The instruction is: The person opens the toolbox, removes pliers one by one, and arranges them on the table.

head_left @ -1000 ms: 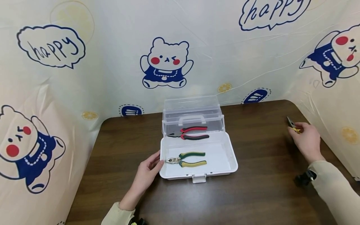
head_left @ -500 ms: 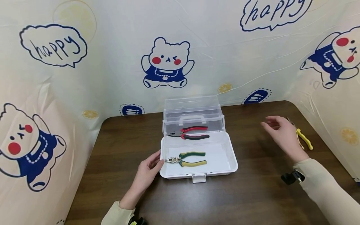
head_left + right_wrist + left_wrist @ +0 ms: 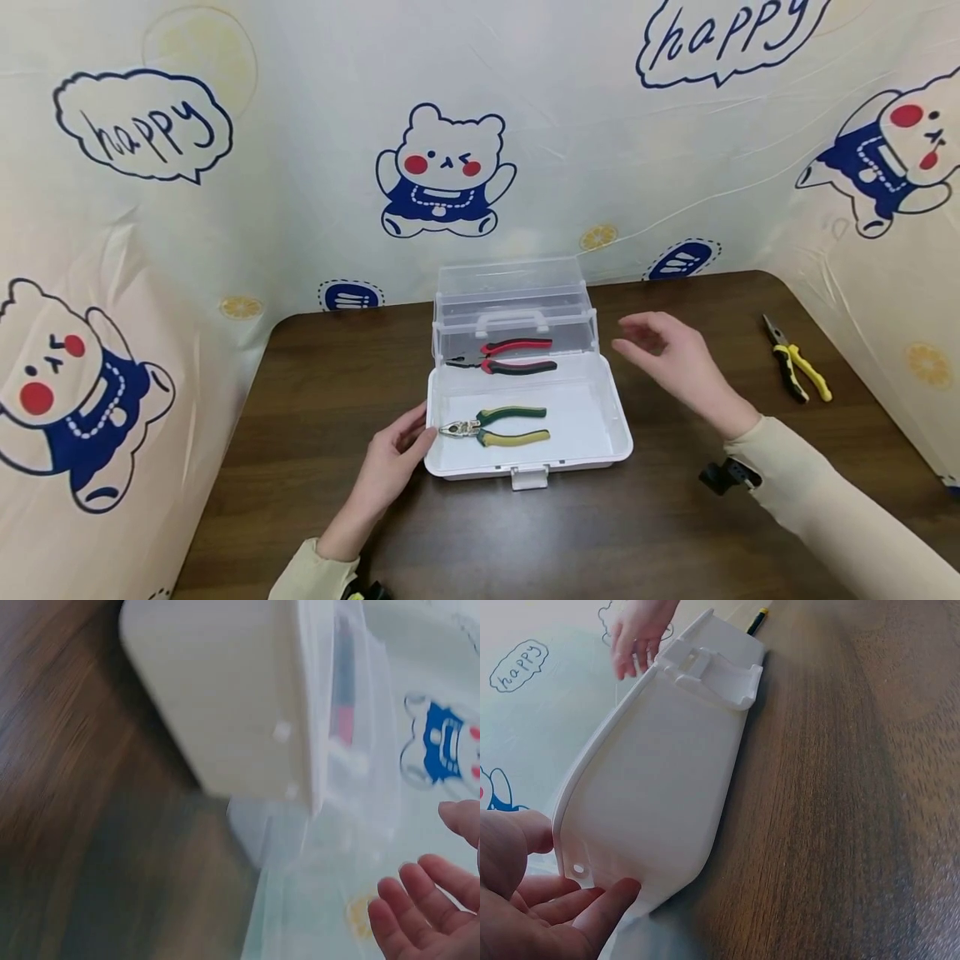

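An open white toolbox [image 3: 581, 417] has its clear lid [image 3: 517, 277] raised at the back. Green-and-yellow pliers [image 3: 513, 437] lie in its tray, and red-and-black pliers [image 3: 523, 367] are at the rear by the lid. The left hand [image 3: 386, 467] grips the box's left end; in the left wrist view the thumb and fingers of that hand [image 3: 555, 900] pinch the box's corner [image 3: 600, 859]. Empty, with fingers spread and slightly bent, the right hand [image 3: 686, 367] is in the air just right of the box; the right wrist view shows this hand [image 3: 435, 907] apart from the box [image 3: 225, 690].
Yellow-and-black long-nose pliers [image 3: 795, 362] lie on the brown table [image 3: 675, 517] near its right edge. A patterned cloth [image 3: 570, 133] hangs behind the table and along both sides. A white latch [image 3: 530, 477] sticks out at the box's front.
The right hand has let go of the yellow-and-black pliers and moved left to beside the box. Those pliers stay on the table at the right. The left hand has kept its place.
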The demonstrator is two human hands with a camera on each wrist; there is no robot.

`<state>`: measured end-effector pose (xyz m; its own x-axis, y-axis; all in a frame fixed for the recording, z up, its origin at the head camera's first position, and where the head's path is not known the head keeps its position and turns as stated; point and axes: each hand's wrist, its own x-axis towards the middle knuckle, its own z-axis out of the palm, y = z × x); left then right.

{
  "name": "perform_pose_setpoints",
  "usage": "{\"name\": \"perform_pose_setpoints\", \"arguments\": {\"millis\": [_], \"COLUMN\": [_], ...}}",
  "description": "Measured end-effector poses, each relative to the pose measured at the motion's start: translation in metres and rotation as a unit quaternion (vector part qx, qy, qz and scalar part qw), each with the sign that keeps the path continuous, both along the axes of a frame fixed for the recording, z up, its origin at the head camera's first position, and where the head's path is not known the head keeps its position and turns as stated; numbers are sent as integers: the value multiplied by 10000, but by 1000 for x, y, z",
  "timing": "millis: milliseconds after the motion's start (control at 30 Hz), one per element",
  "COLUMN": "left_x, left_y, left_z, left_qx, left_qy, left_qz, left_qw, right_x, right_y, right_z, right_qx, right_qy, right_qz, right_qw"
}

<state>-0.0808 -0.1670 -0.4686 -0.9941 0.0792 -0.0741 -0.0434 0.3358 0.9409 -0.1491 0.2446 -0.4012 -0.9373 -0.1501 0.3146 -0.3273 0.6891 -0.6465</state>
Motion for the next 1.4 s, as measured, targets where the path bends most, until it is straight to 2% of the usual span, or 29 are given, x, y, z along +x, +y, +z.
{"name": "perform_pose_setpoints", "arguments": {"millis": [333, 500, 667, 867, 1067, 1400], "left_x": [-1, -1, 0, 0, 0, -2], "left_y": [0, 0, 0, 0, -1, -1], "left_z": [-4, -5, -3, -4, -7, -6], "left_qx": [103, 151, 132, 155, 179, 232], "left_qy": [0, 15, 64, 57, 65, 78], "left_qz": [70, 67, 17, 33, 77, 59], "left_qw": [9999, 9999, 9999, 9999, 9998, 9997], "right_x": [-8, -13, -18, -25, -28, -33], "right_y": [-49, -70, -88, -104, -112, -115], "right_z": [2, 1, -2, -6, -8, 11], "right_qx": [-59, 47, 424, 784, 1082, 1265], "right_qy": [-202, -401, -639, -656, -707, -906], "right_qz": [1127, 1524, 1728, 2043, 2064, 2253], "right_qw": [9934, 9875, 9820, 9736, 9699, 9618]}}
